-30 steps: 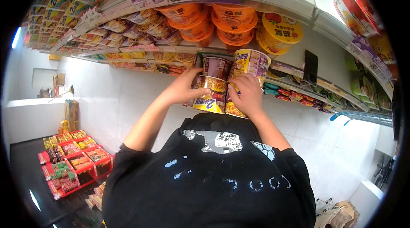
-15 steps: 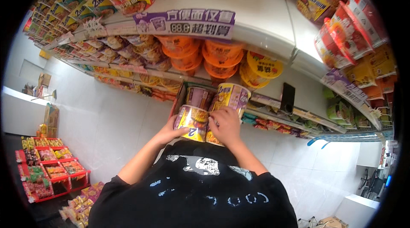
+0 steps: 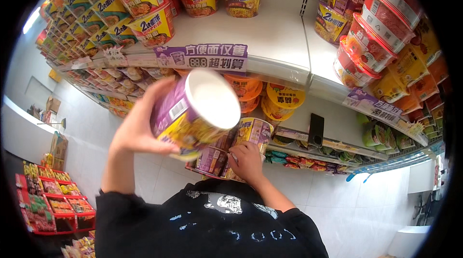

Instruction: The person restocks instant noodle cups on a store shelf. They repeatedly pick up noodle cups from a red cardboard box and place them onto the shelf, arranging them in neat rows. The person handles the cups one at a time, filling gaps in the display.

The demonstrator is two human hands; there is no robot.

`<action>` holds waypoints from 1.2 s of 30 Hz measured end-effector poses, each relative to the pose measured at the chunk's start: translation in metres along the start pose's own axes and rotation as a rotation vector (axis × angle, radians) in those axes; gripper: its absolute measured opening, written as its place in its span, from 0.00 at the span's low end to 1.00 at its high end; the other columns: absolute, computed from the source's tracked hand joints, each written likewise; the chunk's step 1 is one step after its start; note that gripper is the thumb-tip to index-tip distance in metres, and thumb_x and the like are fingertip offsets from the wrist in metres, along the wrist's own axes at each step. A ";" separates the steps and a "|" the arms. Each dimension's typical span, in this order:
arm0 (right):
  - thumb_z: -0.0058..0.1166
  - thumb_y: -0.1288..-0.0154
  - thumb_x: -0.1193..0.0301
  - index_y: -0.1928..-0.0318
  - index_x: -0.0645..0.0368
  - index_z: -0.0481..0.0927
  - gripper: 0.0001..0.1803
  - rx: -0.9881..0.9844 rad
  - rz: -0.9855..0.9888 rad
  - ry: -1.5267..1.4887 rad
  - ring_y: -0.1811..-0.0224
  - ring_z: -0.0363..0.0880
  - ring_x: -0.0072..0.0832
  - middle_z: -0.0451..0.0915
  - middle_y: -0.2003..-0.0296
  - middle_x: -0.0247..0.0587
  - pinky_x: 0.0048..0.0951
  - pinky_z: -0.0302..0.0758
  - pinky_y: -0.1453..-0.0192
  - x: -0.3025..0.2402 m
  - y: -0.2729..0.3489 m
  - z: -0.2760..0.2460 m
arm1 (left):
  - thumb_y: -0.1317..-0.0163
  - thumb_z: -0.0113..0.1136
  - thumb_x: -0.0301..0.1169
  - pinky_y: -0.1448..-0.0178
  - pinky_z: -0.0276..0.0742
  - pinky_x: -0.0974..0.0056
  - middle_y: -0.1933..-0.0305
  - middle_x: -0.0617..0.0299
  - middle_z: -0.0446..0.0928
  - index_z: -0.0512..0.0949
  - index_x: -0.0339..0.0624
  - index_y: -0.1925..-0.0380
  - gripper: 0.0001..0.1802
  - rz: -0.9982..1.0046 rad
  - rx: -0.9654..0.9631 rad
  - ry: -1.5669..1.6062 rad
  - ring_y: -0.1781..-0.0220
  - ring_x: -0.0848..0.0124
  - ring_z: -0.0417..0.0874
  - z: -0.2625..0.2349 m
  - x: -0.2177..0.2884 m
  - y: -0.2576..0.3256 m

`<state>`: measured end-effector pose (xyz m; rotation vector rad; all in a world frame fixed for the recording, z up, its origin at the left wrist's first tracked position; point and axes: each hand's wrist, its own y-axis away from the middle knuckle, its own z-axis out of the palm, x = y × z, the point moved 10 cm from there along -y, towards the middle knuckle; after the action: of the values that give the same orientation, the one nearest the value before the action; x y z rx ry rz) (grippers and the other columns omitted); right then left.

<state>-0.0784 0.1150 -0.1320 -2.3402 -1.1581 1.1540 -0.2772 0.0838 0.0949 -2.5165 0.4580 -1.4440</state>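
Observation:
My left hand [image 3: 137, 123] is raised in front of the shelf, wrapped round a purple and yellow instant noodle cup [image 3: 185, 120]. That cup is tipped so its white round end faces up and to the right. Lower down, close to my shirt, my right hand [image 3: 247, 161] lies with bent fingers over another instant noodle cup [image 3: 232, 173], which it partly hides. Just beyond my right hand stands a yellow and purple noodle cup [image 3: 255, 130]. More purple cups sit beside it in a box, partly covered by the raised one.
A white shelf [image 3: 270, 31] crosses ahead, with stacked noodle cups [image 3: 152, 28] at left and red noodle bowls [image 3: 357, 65] at right. Its front edge carries a purple sign [image 3: 200, 57]. Below are yellow bowls [image 3: 284, 98] and a black phone-like device [image 3: 316, 130]. Red snack trays [image 3: 60, 205] stand lower left.
My left hand has lifted a noodle cup out of the group near my body, up and toward the shelf, tipping it. My right hand stays at the cups. The view has shifted, showing more upper shelf.

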 end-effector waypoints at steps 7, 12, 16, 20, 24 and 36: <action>0.63 0.41 0.66 0.63 0.57 0.86 0.09 0.034 0.014 0.016 0.51 0.79 0.39 0.84 0.63 0.36 0.44 0.73 0.44 0.007 0.006 -0.001 | 0.62 0.81 0.42 0.32 0.75 0.50 0.27 0.53 0.70 0.69 0.56 0.29 0.53 0.592 0.035 -1.220 0.28 0.54 0.72 0.041 0.148 -0.124; 0.63 0.41 0.66 0.65 0.57 0.86 0.08 0.043 -0.017 0.001 0.53 0.79 0.40 0.84 0.65 0.38 0.44 0.73 0.46 0.001 0.005 0.000 | 0.60 0.81 0.42 0.37 0.79 0.54 0.30 0.58 0.71 0.71 0.62 0.31 0.50 0.737 -0.124 -1.833 0.27 0.59 0.70 0.107 0.128 -0.216; 0.63 0.42 0.67 0.66 0.57 0.86 0.08 0.055 -0.023 0.023 0.53 0.79 0.40 0.84 0.66 0.38 0.44 0.73 0.46 0.004 0.007 -0.003 | 0.55 0.81 0.41 0.40 0.81 0.56 0.35 0.65 0.73 0.73 0.66 0.34 0.44 0.317 -0.489 -2.000 0.28 0.62 0.68 0.147 0.079 -0.286; 0.63 0.42 0.66 0.66 0.56 0.85 0.08 0.086 -0.006 0.008 0.54 0.79 0.39 0.84 0.66 0.37 0.43 0.73 0.46 0.005 0.008 -0.007 | 0.52 0.79 0.36 0.35 0.80 0.56 0.30 0.62 0.70 0.74 0.64 0.34 0.42 0.333 -0.725 -1.962 0.24 0.60 0.66 0.172 0.073 -0.309; 0.63 0.43 0.66 0.66 0.56 0.85 0.07 0.094 -0.016 0.007 0.55 0.79 0.39 0.84 0.66 0.37 0.43 0.74 0.47 0.007 0.009 -0.009 | 0.52 0.76 0.31 0.32 0.79 0.51 0.25 0.58 0.65 0.73 0.60 0.33 0.42 0.673 -0.587 -1.610 0.24 0.55 0.67 0.179 0.069 -0.325; 0.62 0.39 0.65 0.64 0.55 0.86 0.09 0.035 0.009 0.009 0.53 0.79 0.39 0.84 0.64 0.37 0.44 0.73 0.45 0.010 0.005 -0.006 | 0.40 0.70 0.48 0.32 0.74 0.51 0.38 0.49 0.76 0.73 0.39 0.38 0.35 0.474 0.056 -1.148 0.33 0.50 0.75 0.111 0.034 -0.355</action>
<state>-0.0675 0.1205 -0.1363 -2.3250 -1.1161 1.1560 -0.1061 0.4044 0.1824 -2.4421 0.6583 0.2113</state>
